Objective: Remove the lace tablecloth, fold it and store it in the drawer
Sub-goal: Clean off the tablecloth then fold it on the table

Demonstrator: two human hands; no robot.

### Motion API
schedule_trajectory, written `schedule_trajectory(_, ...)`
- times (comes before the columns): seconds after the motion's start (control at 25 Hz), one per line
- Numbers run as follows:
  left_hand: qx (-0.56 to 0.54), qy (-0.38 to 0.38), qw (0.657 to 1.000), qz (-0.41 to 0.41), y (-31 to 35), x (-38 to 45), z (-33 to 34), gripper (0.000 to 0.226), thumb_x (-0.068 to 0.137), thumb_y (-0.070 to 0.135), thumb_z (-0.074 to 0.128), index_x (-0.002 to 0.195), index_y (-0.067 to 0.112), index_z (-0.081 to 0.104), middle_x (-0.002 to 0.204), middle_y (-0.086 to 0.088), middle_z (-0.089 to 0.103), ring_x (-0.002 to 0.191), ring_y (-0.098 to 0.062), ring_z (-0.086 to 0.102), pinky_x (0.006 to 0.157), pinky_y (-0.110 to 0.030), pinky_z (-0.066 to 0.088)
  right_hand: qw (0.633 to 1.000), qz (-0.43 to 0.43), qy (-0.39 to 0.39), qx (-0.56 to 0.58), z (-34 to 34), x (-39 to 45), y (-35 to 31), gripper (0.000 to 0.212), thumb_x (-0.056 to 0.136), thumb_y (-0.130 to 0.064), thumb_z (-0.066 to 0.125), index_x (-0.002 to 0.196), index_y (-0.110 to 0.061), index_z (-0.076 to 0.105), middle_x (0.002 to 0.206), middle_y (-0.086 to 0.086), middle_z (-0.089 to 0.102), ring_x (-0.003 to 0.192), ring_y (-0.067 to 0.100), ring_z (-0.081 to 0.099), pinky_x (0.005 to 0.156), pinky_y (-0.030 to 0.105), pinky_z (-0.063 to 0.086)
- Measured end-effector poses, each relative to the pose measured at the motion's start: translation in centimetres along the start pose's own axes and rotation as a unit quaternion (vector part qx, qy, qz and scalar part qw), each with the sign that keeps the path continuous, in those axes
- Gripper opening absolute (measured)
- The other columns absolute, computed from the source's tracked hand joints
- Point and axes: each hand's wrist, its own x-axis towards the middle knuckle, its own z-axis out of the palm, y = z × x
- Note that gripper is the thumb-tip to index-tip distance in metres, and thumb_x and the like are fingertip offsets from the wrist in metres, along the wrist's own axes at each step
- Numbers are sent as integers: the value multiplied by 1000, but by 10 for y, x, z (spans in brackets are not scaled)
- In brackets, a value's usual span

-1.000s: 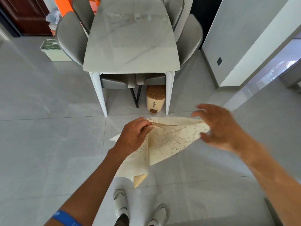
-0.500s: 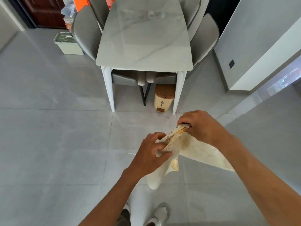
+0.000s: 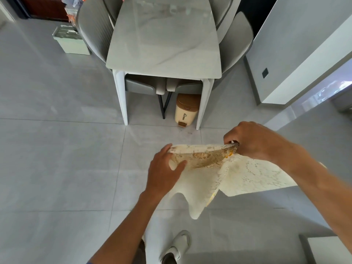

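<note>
room w/ pale grey glossy floor tiles (image 3: 57, 159), dark grout lines, light glare at far right. left to right: dark wooden door (image 3: 43, 8) top-left corner, a pale green box (image 3: 70, 41) on the floor beside it, then grey padded chairs (image 3: 93, 29) tucked round a white marble-look dining table (image 3: 163, 40), top bare, white legs. under its near end, btwn the legs, a cream pedal bin w/ brown lid (image 3: 187, 109). right of the table a grey-and-white cabinet wall (image 3: 297, 46) w/ a small dark square on it. nothing btwn the person and the table; white shoe (image 3: 181, 244) at the bottom.

lace tablecloth (image 3: 238, 176) is off the table, held in the air in front of the person, over the floor. cream, openwork pattern, yellowish underside showing at the fold, part-folded, loose layers drooping down to a point. left hand (image 3: 163, 172) pinches the left end of the top edge, thumb across the front. right hand (image 3: 255, 141) is fisted round the bunched right end.
</note>
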Motion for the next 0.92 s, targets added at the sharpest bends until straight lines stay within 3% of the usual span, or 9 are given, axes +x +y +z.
schedule_trajectory(0.16,54,78,995,41,-5,15,-17,22,87,4,64,107,11,72,116,-4,71,101,-23,67,87,-31,52,1000,-3,-20,10,0,-8,7,41,81,-9,69,55,-30,45,53,-9,45,51,3,42,47,23,26)
schedule_trajectory(0.28,140,82,981,105,-5,22,-27,21,71,-17,69,78,2,75,88,-11,76,75,-35,69,64,-37,56,998,6,-27,53,4,-11,7,43,75,-7,70,48,-27,42,47,-5,45,44,6,41,45,24,23)
schedule_trajectory(0.36,164,103,973,126,-7,26,-35,20,64,-16,76,76,0,76,89,-15,76,75,-37,71,62,-43,59,996,1,-49,74,5,-12,6,35,74,-13,73,53,-31,52,51,-11,52,48,3,46,46,23,26)
schedule_trajectory(0.48,170,121,968,139,-8,24,-42,21,63,-13,80,80,-2,77,98,-20,75,82,-38,73,66,-49,60,995,-4,-57,78,3,-11,7,24,74,-31,81,66,-25,60,57,-8,54,55,5,49,49,20,31)
schedule_trajectory(0.6,207,153,952,165,-15,10,-45,25,58,-18,81,77,-2,78,94,-19,76,79,-38,74,70,-47,59,991,15,-59,121,3,-11,6,25,71,-46,82,75,-27,66,67,-9,59,64,7,54,54,23,35)
schedule_trajectory(0.72,235,192,943,138,-18,4,-48,27,61,-13,80,83,2,78,100,-16,76,91,-37,71,79,-48,55,991,1,-64,116,7,-10,0,32,72,-52,79,74,-24,65,67,-9,56,64,7,51,54,25,34)
schedule_trajectory(0.8,257,150,943,151,-8,2,-39,32,65,-2,78,94,11,78,109,-11,72,101,-35,64,82,-49,50,991,-12,-66,116,6,-9,-1,39,72,-54,79,72,-17,64,64,-6,53,61,10,48,54,27,33)
schedule_trajectory(0.92,217,42,947,234,14,-2,-8,37,67,9,80,102,17,75,101,-4,65,93,-27,60,79,-43,50,989,-16,-79,126,-3,-12,-3,42,72,-53,78,64,-17,59,56,-6,47,52,8,42,52,26,29)
